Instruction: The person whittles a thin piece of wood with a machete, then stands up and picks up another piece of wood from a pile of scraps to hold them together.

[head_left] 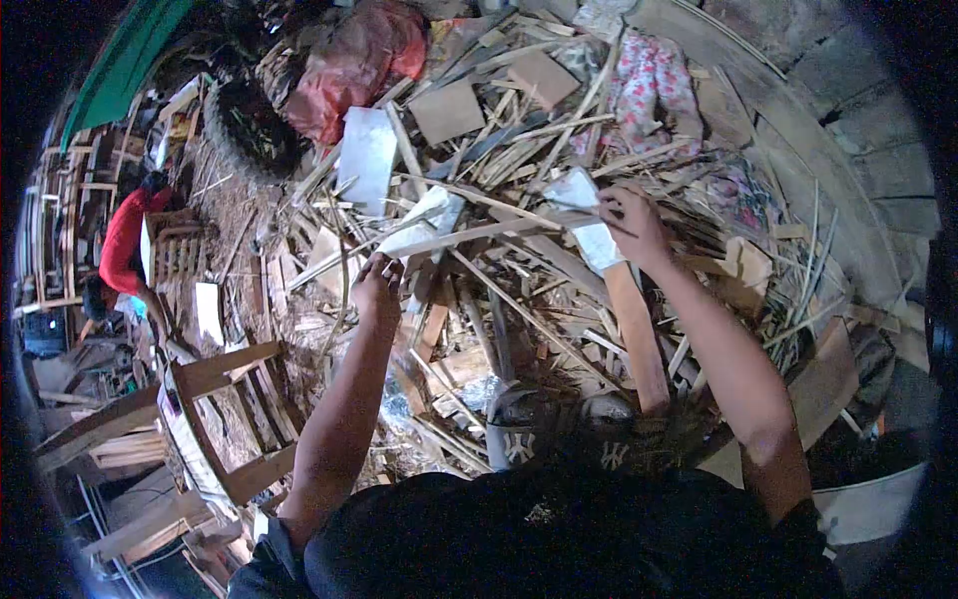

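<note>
A person bends over a pile of scrap wood [519, 299], both bare arms stretched out across it. The right hand [631, 220] is clenched on one end of a long wooden slat [489, 232], which lies nearly level across the middle of the pile. The left hand [377, 285] has its fingers curled around the slat's other end, at the pile's left edge. The slat is lifted slightly above the tangle of sticks and offcuts, passing in front of a pale torn sheet [589, 215] just beside the right hand.

A broad brown plank [637, 339] slopes down the pile below the right forearm. Higher up the pile lie a flat grey board [366, 155] and a square brown panel [446, 110], near each other. A red sack [349, 60] sits at the pile's far left corner and a floral cloth [654, 85] at its far right side.

Off the pile to the left stands an unfinished wooden chair frame [230, 419], just beside the left elbow. Farther left of the pile, well apart from it, another person in a red shirt [125, 240] is bent over among more wooden frames. A green sheet [125, 60] hangs above that side.
</note>
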Action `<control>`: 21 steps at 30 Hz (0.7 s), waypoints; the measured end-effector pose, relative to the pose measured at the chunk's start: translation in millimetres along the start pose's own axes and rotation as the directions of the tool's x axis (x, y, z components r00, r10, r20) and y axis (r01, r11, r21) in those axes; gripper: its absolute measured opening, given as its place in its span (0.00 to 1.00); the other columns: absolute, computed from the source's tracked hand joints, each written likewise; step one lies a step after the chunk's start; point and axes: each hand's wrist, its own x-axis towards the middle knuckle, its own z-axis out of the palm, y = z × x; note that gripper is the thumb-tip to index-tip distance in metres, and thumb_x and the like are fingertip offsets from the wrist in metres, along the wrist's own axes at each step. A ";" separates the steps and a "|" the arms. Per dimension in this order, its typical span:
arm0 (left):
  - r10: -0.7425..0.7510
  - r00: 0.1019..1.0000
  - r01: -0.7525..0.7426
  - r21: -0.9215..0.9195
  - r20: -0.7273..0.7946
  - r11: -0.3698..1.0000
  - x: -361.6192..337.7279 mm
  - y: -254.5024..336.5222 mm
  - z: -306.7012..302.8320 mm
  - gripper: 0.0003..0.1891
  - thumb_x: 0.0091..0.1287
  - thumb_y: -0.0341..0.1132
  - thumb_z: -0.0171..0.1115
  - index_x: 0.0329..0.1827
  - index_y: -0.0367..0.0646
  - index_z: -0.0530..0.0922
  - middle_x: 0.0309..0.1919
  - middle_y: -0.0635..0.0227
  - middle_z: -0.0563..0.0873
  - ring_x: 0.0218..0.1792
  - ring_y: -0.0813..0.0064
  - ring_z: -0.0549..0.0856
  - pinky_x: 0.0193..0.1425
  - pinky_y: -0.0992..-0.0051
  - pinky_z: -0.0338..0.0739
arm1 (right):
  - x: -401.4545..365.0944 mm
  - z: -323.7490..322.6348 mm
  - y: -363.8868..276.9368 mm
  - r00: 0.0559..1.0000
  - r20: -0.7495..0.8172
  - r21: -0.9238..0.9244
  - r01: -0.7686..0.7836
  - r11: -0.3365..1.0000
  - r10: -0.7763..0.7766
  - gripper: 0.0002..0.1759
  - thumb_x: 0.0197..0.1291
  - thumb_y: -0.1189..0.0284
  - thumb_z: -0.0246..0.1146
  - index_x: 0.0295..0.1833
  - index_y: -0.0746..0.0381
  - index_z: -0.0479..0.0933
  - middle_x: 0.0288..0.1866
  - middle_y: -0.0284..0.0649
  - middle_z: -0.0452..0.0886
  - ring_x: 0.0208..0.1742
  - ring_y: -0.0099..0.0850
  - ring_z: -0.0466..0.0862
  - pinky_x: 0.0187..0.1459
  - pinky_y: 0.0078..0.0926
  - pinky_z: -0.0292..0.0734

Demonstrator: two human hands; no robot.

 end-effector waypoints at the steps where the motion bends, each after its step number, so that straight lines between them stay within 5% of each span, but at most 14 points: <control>1: 0.006 1.000 -0.006 0.009 -0.019 1.000 -1.8 5.7 -1.1 0.10 0.73 0.28 0.66 0.53 0.34 0.81 0.42 0.62 0.87 0.37 0.65 0.88 0.42 0.69 0.88 | 4.5 5.6 -6.2 0.997 -0.069 0.020 -0.017 1.000 0.018 0.16 0.57 0.70 0.74 0.49 0.66 0.84 0.46 0.49 0.84 0.46 0.47 0.86 0.51 0.38 0.79; 5: 0.053 0.995 -0.043 0.110 -0.085 0.993 13.9 5.4 -6.4 0.13 0.72 0.29 0.67 0.57 0.36 0.81 0.43 0.62 0.87 0.35 0.66 0.88 0.37 0.69 0.88 | 14.2 20.3 -8.2 0.993 -0.083 0.007 -0.084 0.996 0.084 0.15 0.59 0.70 0.73 0.48 0.67 0.84 0.44 0.48 0.84 0.49 0.44 0.86 0.50 0.38 0.80; 7: -0.008 0.999 -0.002 0.278 0.034 0.961 14.8 5.5 -7.6 0.17 0.72 0.30 0.67 0.61 0.37 0.80 0.43 0.62 0.87 0.34 0.67 0.87 0.37 0.69 0.88 | 9.8 21.8 -4.9 0.990 -0.010 0.018 -0.143 0.990 0.144 0.14 0.59 0.72 0.72 0.49 0.66 0.84 0.45 0.47 0.84 0.50 0.44 0.86 0.51 0.37 0.81; 13: 0.099 0.995 -0.097 0.335 0.010 0.937 3.8 -3.9 7.3 0.19 0.72 0.30 0.66 0.64 0.37 0.77 0.43 0.62 0.86 0.35 0.71 0.86 0.33 0.69 0.88 | -1.2 8.9 -4.8 0.997 -0.016 -0.019 -0.070 0.997 0.070 0.14 0.60 0.75 0.70 0.51 0.65 0.83 0.49 0.47 0.84 0.50 0.44 0.85 0.55 0.37 0.79; 15: 0.185 0.982 -0.164 0.361 -0.025 0.918 -2.1 -5.0 14.5 0.17 0.71 0.30 0.66 0.62 0.38 0.78 0.43 0.62 0.84 0.32 0.72 0.85 0.29 0.72 0.87 | -6.2 1.5 -11.1 0.987 -0.159 -0.053 0.011 0.999 -0.019 0.12 0.60 0.75 0.71 0.48 0.65 0.83 0.46 0.45 0.85 0.49 0.43 0.86 0.55 0.37 0.79; 19: 0.300 0.952 -0.244 0.436 -0.063 0.866 4.4 -7.3 12.8 0.17 0.69 0.30 0.66 0.60 0.38 0.78 0.47 0.57 0.84 0.39 0.65 0.85 0.41 0.65 0.86 | -38.4 1.1 -31.2 0.987 -0.160 -0.104 0.001 0.995 -0.018 0.09 0.60 0.74 0.71 0.45 0.64 0.83 0.42 0.43 0.85 0.45 0.43 0.86 0.53 0.38 0.78; 21: 0.667 0.742 -0.451 0.786 0.069 0.422 5.0 -11.3 9.4 0.20 0.67 0.31 0.67 0.61 0.37 0.78 0.53 0.52 0.82 0.51 0.57 0.83 0.59 0.60 0.78 | -58.8 11.6 -34.6 0.999 0.037 0.028 -0.040 0.999 0.039 0.06 0.60 0.73 0.70 0.41 0.63 0.83 0.40 0.45 0.85 0.42 0.47 0.86 0.46 0.42 0.80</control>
